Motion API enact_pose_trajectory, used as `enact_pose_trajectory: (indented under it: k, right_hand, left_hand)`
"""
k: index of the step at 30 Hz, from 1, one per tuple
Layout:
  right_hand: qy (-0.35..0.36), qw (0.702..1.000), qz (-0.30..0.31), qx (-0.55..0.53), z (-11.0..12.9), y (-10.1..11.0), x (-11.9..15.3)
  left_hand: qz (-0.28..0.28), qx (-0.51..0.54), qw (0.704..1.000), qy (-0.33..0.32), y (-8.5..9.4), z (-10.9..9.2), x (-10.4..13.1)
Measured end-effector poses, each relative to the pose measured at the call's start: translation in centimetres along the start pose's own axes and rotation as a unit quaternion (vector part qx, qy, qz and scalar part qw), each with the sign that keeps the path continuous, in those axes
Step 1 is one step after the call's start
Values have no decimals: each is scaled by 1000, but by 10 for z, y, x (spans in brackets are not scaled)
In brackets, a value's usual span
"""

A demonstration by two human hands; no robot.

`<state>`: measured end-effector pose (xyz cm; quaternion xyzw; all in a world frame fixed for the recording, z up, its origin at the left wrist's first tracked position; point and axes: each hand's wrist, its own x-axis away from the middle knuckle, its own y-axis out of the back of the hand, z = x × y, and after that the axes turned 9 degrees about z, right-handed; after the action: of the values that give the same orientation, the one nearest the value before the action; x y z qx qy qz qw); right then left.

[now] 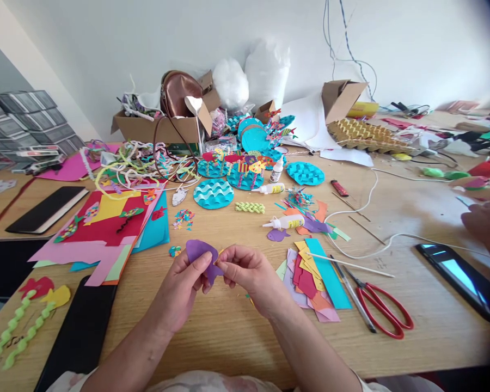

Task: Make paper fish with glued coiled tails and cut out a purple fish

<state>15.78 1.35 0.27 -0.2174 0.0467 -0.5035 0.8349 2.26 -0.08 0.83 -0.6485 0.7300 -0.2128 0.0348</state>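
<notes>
A purple paper fish shape is pinched in my left hand, thumb on its face. My right hand meets it at the right edge, thumb and fingertips closed on a small yellow-orange piece that touches the purple paper. What exactly the small piece is cannot be made out. Beyond the hands lie tiny coloured paper bits, a green twisted strip and a white glue bottle on its side. Another purple fish cutout rests beside that bottle.
Red-handled scissors, a pen and paper scraps lie to the right, near a phone and a white cable. Coloured sheets cover the left. Blue discs stand behind. Another person's hand shows at far right.
</notes>
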Motion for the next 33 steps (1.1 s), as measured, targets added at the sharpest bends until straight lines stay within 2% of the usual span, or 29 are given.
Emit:
enact_pose_trajectory:
  k: [16,24,33]
  right_hand:
    - [35,998,45,-22,5,-5,-1]
    - [16,999,33,29,0,0,0]
    - [52,996,42,58,-3,0,0]
  left_hand:
    - [14,6,1000,2,1,5,0]
    - [21,3,1000,4,3,7,-1]
    - [22,-12,1000,-6,2,7,0]
